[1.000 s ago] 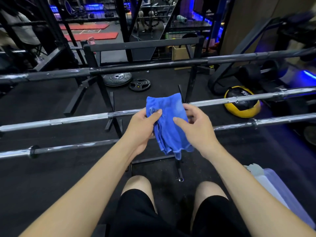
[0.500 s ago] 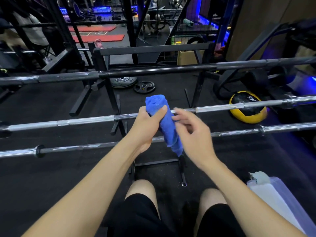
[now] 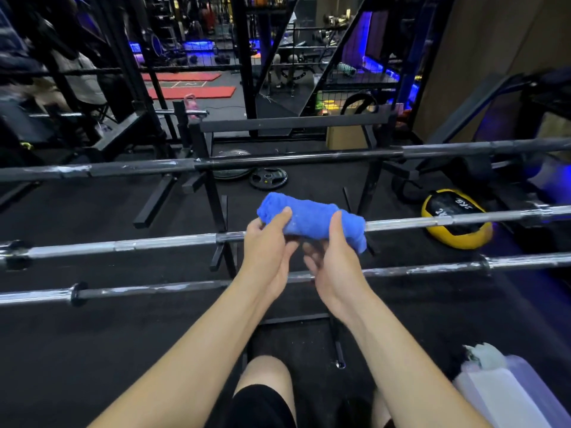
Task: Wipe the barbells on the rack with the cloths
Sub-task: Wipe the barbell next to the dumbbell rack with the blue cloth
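Gripping the blue cloth point(image 3: 312, 222) with both hands, bunched over the middle barbell point(image 3: 139, 244).

Our left hand point(image 3: 268, 248) curls round the cloth's left end, thumb on top, fingers tucked underneath; our right hand point(image 3: 332, 257) pinches the right part, thumb pressed on the front, fingers curled below. Cloth sits on the chrome bar, a flap hanging past its right side. Near barbell point(image 3: 154, 288) runs just below our wrists, dark barbell point(image 3: 278, 160) lies farther back on the black rack point(image 3: 216, 193). Beyond: weight plate point(image 3: 268, 178) and yellow medicine ball point(image 3: 457, 223) on the floor, plastic container point(image 3: 506, 393) at lower right.
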